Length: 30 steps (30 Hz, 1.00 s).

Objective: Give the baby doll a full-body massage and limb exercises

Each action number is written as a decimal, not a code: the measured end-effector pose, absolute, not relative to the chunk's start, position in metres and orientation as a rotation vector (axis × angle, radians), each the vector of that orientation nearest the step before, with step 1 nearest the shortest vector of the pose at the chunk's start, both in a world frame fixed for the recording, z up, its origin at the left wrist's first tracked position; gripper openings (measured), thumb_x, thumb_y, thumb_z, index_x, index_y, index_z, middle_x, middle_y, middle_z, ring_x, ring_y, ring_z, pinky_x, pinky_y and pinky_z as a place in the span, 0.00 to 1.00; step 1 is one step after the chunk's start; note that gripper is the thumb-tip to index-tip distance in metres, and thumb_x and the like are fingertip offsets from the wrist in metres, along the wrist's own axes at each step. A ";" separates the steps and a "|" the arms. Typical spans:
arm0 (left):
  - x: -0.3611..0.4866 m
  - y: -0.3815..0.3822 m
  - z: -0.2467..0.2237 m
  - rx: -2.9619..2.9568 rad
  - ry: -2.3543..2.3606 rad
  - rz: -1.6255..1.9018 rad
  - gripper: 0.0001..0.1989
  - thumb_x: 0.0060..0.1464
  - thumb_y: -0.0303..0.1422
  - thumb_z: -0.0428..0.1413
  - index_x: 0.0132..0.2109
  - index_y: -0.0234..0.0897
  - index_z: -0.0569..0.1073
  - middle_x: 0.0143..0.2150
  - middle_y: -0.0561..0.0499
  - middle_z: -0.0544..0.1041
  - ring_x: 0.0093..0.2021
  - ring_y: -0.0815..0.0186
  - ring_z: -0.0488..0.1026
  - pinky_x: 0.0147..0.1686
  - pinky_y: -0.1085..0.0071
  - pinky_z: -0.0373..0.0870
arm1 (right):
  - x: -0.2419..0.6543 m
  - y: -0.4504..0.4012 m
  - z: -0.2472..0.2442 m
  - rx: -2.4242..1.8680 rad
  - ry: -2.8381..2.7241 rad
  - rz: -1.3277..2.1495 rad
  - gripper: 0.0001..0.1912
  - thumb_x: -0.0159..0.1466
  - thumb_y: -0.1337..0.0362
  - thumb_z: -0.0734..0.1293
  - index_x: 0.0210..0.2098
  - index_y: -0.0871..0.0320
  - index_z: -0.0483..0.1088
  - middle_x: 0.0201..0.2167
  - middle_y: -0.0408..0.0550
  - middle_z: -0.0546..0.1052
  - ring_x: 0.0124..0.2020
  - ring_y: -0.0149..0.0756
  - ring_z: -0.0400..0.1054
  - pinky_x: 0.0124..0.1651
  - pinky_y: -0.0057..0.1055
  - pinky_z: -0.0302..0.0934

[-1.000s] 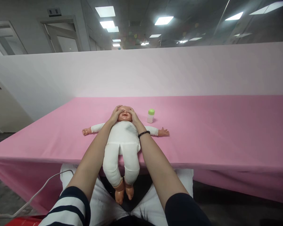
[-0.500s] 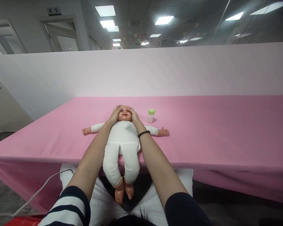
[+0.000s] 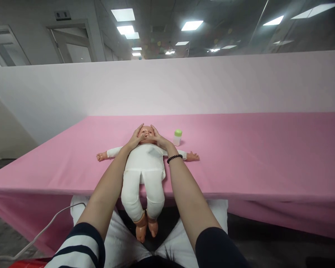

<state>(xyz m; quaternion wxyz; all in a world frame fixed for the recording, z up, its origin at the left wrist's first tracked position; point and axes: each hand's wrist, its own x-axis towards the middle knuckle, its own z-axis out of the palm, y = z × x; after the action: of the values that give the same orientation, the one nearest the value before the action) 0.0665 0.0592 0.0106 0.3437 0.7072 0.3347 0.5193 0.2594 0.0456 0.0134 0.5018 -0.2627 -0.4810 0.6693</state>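
A baby doll (image 3: 145, 160) in a white cloth body lies face up, arms spread, its lower legs and feet past the table's front edge. My left hand (image 3: 135, 138) lies along one side of its head, thumb reaching to the mouth. On the other side rests my right hand (image 3: 159, 139), its thumb also at the mouth. Both hands have their fingers stretched out against the head and thumbs apart. Between them the doll's eyes and nose show; its chin is mostly covered. Just right of my right hand stands a small bottle (image 3: 177, 138) with a green cap.
A pink cloth (image 3: 254, 156) covers the table and hangs over its front. Behind it runs a low white wall (image 3: 212, 85) with glass above. A pale cable (image 3: 44, 229) curves at the lower left, near a red object (image 3: 30, 263) at the bottom edge.
Both thumbs have moved down from the doll's forehead and eyes to its mouth, uncovering the eyes. My right wrist has shifted slightly to the right. The doll and bottle stay in place.
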 end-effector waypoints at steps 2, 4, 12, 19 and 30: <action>0.065 0.056 0.012 1.835 0.851 1.317 0.45 0.48 0.49 0.67 0.70 0.44 0.64 0.73 0.41 0.60 0.74 0.50 0.54 0.72 0.54 0.49 | 0.264 0.043 0.014 -0.630 -1.207 1.620 0.58 0.46 0.74 0.81 0.70 0.38 0.57 0.70 0.49 0.62 0.59 0.44 0.72 0.56 0.43 0.72; 0.065 0.053 0.014 1.776 0.851 1.283 0.50 0.42 0.45 0.71 0.71 0.45 0.63 0.72 0.42 0.60 0.73 0.47 0.56 0.71 0.51 0.53 | 0.266 0.040 0.015 -0.629 -1.233 1.613 0.60 0.45 0.76 0.80 0.70 0.38 0.56 0.72 0.49 0.59 0.59 0.45 0.72 0.55 0.42 0.73; 0.067 0.047 0.019 1.770 0.875 1.287 0.43 0.46 0.44 0.69 0.67 0.44 0.66 0.70 0.43 0.63 0.71 0.50 0.59 0.70 0.55 0.56 | 0.255 0.042 0.019 -0.615 -1.128 1.575 0.44 0.53 0.65 0.79 0.65 0.45 0.63 0.63 0.48 0.70 0.56 0.41 0.73 0.56 0.38 0.72; 0.080 0.057 0.025 1.662 0.924 1.383 0.26 0.55 0.45 0.58 0.57 0.40 0.68 0.58 0.43 0.72 0.60 0.56 0.70 0.61 0.61 0.66 | 0.236 0.060 0.012 -0.773 -1.103 1.280 0.28 0.56 0.55 0.75 0.55 0.48 0.69 0.53 0.44 0.74 0.50 0.38 0.72 0.59 0.37 0.67; 0.090 0.058 0.037 1.463 1.019 1.349 0.21 0.50 0.36 0.56 0.52 0.41 0.68 0.43 0.50 0.73 0.44 0.61 0.74 0.48 0.65 0.72 | 0.236 0.068 0.007 -0.824 -1.176 1.225 0.28 0.58 0.48 0.70 0.56 0.48 0.67 0.53 0.45 0.74 0.54 0.40 0.70 0.62 0.39 0.64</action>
<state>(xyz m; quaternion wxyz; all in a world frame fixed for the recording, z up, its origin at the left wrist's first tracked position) 0.0903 0.0581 0.0371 0.4377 0.5883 0.4097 0.5426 0.2359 0.0684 0.0069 0.5869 -0.3537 -0.5044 0.5254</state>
